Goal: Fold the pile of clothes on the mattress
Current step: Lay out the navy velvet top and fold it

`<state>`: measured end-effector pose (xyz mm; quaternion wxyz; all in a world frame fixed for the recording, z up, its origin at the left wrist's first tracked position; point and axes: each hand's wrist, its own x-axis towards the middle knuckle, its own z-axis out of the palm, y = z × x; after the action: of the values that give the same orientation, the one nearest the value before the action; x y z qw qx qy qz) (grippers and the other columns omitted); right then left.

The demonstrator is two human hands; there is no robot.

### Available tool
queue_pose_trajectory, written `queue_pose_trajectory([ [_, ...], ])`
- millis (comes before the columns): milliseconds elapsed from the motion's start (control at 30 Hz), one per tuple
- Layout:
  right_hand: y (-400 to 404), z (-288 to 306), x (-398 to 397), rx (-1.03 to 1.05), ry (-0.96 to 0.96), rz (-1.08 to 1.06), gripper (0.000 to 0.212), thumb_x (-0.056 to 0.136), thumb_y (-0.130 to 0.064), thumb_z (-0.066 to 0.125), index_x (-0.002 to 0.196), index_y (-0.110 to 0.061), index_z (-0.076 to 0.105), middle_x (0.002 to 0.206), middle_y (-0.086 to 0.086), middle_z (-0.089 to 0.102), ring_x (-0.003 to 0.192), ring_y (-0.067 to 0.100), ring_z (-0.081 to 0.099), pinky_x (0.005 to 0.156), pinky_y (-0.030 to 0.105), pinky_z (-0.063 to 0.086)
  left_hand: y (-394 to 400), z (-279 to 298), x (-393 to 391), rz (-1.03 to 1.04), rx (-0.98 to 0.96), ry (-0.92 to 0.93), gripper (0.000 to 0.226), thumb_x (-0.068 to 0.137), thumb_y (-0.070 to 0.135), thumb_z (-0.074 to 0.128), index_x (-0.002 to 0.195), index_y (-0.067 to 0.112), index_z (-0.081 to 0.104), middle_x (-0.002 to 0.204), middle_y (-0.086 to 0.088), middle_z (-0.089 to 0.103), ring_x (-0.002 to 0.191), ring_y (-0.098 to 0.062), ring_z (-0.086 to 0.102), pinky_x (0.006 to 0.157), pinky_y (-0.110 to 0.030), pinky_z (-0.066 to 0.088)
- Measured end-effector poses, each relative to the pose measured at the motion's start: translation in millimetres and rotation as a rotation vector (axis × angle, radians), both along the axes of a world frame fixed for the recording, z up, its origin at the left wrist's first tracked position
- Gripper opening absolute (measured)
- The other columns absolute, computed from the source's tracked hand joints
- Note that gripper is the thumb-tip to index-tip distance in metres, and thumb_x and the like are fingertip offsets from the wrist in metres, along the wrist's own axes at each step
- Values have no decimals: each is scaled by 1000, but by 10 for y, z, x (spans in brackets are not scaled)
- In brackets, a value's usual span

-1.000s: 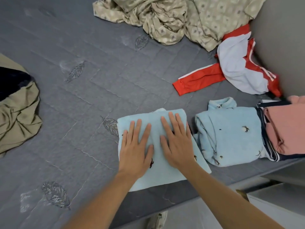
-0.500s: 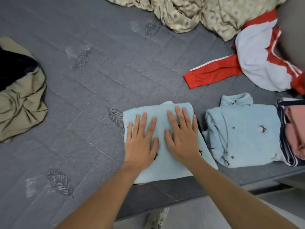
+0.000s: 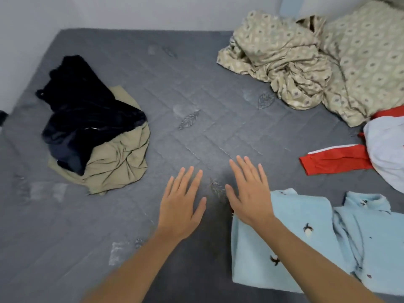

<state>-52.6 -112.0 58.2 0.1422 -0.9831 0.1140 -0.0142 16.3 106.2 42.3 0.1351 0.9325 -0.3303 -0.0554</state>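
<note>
A folded light blue garment [image 3: 282,243] lies at the lower right of the grey mattress [image 3: 196,84], with a second folded light blue piece [image 3: 369,232] beside it. My right hand [image 3: 249,193] hovers flat with straight fingers at the folded garment's left corner. My left hand [image 3: 181,204] is flat and spread over bare mattress, holding nothing. Left of my hands sits an unfolded heap of black clothing [image 3: 85,112] on a khaki garment [image 3: 118,165]. A red and white jacket [image 3: 360,158] lies crumpled at the right.
A crumpled beige patterned sheet [image 3: 306,68] fills the far right corner. White walls [image 3: 109,12] border the mattress at the back and left. Bare quilted mattress stretches between the heap and the jacket.
Both hands have lifted off the folded light blue garment and moved left and forward over bare mattress. The view has swung left, bringing the black and khaki heap fully into sight.
</note>
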Motion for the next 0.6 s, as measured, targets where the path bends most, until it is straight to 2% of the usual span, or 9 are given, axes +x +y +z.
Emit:
queue_pose_trajectory([
  [133,853,-321,778,5,25,87,70,100,-51,32,161,-17,34,169,5,29,159,22,20,128,50,16,852,-237,689,90,-9,6,65,108,52,30,165,24,18,172,-1,19,160,-20,9,127,-48,20],
  [300,2162,-737,1951,62,76,191,71,98,-53,29,161,-20,31,171,2,24,160,20,15,130,46,14,2289,-539,1766,202,23,-22,66,107,50,33,165,23,19,171,-2,21,159,-21,14,126,-48,22],
  [400,2828,-900,2631,103,98,253,72,98,-51,38,163,-24,25,171,1,23,159,22,15,129,46,16,2978,-634,2452,252,79,-55,70,105,52,34,165,22,16,172,-4,19,160,-24,12,127,-49,21],
  [467,3139,-989,3063,117,111,285,75,98,-48,46,164,-24,21,173,0,17,160,23,9,129,46,17,3310,-689,2880,304,113,-69,73,104,54,36,166,22,13,172,-7,16,160,-26,10,128,-48,19],
  [600,3457,-1143,3947,105,111,285,82,99,-41,58,166,-25,12,174,-2,5,161,21,-2,129,48,18,3592,-816,3710,302,147,-108,82,101,55,47,166,23,8,172,-12,12,160,-31,8,127,-48,20],
])
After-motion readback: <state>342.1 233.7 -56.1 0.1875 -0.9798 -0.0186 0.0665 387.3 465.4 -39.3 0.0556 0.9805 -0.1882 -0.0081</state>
